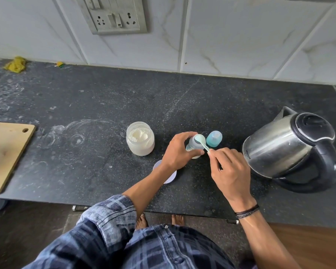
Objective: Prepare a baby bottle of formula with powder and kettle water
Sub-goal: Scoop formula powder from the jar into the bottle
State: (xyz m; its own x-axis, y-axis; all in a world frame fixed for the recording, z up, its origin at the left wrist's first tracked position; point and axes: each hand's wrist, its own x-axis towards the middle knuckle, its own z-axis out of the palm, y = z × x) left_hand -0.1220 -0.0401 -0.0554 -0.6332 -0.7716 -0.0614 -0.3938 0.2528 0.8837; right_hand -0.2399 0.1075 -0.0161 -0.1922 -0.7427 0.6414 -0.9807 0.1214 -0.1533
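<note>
**Hidden, cropped, unreadable**

Left hand [177, 152] covers most of the bottle [194, 145]; base and fill level can't be seen. Scoop [200, 139] sits over the bottle mouth; can't tell if powder is in it. Left forearm hides much of the white lid [157, 166]. Cutting board [6, 152] cut off at left edge. Socket panel [114, 16] cropped at top. Kettle [291, 148] brand text too small to read. Yellow cloth [16, 64] blurry.

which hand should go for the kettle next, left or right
Right, probably. The kettle stands just beside the right hand, which only holds the scoop; the left hand grips the baby bottle.
</note>
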